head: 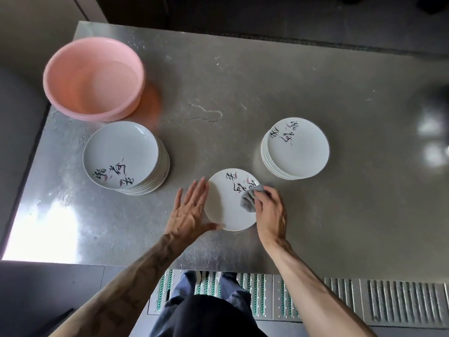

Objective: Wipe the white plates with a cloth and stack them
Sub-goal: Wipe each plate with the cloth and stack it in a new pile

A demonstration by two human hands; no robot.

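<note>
Left hand lies flat, fingers straight, against the lettered white plate near the surface front edge; right hand bunches a grey cloth on it. Left stack and right stack flank it, bare steel between.

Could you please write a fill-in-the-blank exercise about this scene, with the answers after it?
1. The right hand rubs a crumpled grey ____ on the single round white ceramic plate.
2. The left hand, fingers straight, touches that plate's ____ edge.
3. The round plastic basin at the far left of the steel table is ____.
4. Besides the single plate, ____ stacks of white plates stand on the table.
Answers: cloth, left, pink, two.
</note>
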